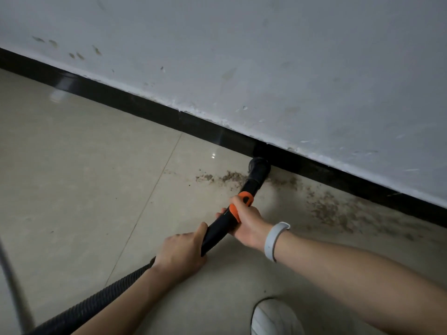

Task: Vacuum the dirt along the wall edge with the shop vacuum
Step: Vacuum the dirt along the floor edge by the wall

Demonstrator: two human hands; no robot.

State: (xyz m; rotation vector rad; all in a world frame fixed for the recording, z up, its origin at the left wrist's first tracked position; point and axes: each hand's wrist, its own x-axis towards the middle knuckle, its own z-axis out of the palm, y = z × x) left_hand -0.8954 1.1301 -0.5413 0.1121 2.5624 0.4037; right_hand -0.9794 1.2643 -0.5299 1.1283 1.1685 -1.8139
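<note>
Both hands, left hand (pixel 180 250) and right hand (pixel 246 222), grip our vacuum wand (pixel 217 234). Its nozzle (pixel 258 166) meets the baseboard (pixel 145 110) mid-pass. Next, we judge, sweep rightward through remaining dirt (pixel 331 211).

Glossy tile, matt paint and black plastic at the wall edge

Beside the wall (pixel 290 56), whose matt white paint is scuffed and chipped along its lower edge, a glossy black baseboard (pixel 150 110) is seen; below it the floor tiles (pixel 84 153) are smooth and polished, dulled by gritty brown dirt (pixel 326 209); the smooth plastic wand (pixel 217 232), black with orange trim, is joined to a ribbed hose (pixel 96 301).
</note>
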